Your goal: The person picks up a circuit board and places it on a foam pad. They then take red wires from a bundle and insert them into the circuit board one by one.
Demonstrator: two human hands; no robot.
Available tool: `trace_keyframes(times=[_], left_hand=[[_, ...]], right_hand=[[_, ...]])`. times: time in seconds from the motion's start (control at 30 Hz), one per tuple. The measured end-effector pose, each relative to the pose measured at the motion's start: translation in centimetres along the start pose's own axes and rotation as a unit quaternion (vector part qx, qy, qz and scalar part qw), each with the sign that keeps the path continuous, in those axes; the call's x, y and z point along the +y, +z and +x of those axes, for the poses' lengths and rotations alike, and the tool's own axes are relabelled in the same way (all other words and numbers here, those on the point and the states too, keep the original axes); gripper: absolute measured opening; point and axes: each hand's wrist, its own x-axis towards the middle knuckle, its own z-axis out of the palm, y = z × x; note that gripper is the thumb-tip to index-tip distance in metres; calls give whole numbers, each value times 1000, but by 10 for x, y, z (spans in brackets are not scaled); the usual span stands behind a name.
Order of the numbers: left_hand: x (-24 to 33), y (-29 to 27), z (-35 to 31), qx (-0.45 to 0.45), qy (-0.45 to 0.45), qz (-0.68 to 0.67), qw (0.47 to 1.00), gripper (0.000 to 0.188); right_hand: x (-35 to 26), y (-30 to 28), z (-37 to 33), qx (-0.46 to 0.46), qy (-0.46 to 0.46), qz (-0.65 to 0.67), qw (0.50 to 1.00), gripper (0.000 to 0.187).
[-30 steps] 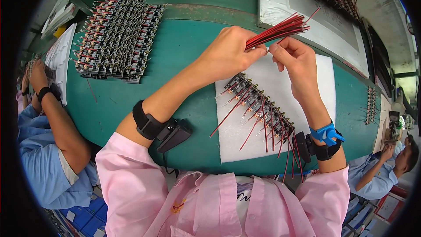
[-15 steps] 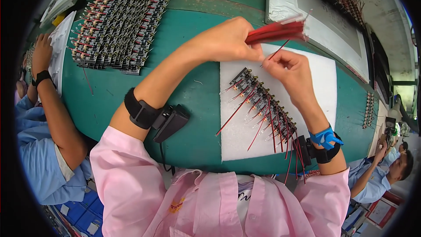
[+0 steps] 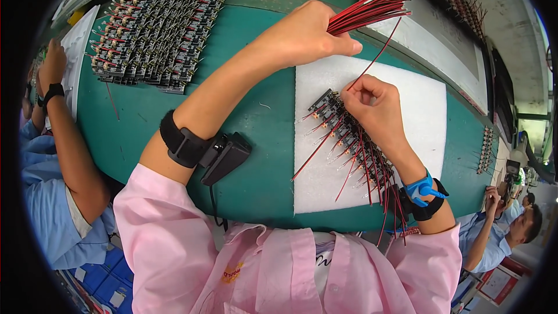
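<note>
My left hand (image 3: pixel 314 30) is closed round a thick bundle of red and black wires (image 3: pixel 372 11), held above the far side of a white foam sheet (image 3: pixel 421 102). Between the fingertips of my right hand (image 3: pixel 375 102) is the end of a single red and black wire (image 3: pixel 381 52), which slants up toward the bundle. This hand hovers over the top part of a row of small circuit boards (image 3: pixel 354 145) on the foam and hides some of them. Several boards in the row have long red and black wires hanging toward me.
A large block of similar boards (image 3: pixel 157 29) stands at the far left of the green table (image 3: pixel 250 104). Along the right lie a white-framed panel (image 3: pixel 430 40) and a short strip of boards (image 3: pixel 485 150). Co-workers in blue sit left (image 3: pixel 58 197) and right (image 3: pixel 491 238).
My right hand has moved down and slightly left, from beside my left hand to the board row, drawing the single wire with it. My left hand has risen a little with the bundle.
</note>
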Motion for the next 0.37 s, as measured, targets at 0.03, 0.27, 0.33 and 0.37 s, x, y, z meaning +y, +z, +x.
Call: trace_keyframes(times=[0.03,0.27,0.33,0.37], left_hand=[[0,0,0,1,-1,0,1000,31],[0,2,0,11,-4,5,1000,29],[-1,2,0,13,-3,9,1000,29],[-3,2,1,13,-2,14,1000,29]], right_hand=[[1,0,0,2,-11,-6,1000,9],[3,-2,-1,-3,-29,-24,999,9],[3,-3,-1,-8,-14,-20,1000,9],[4,-3,-2,-10,-7,-18,1000,10]])
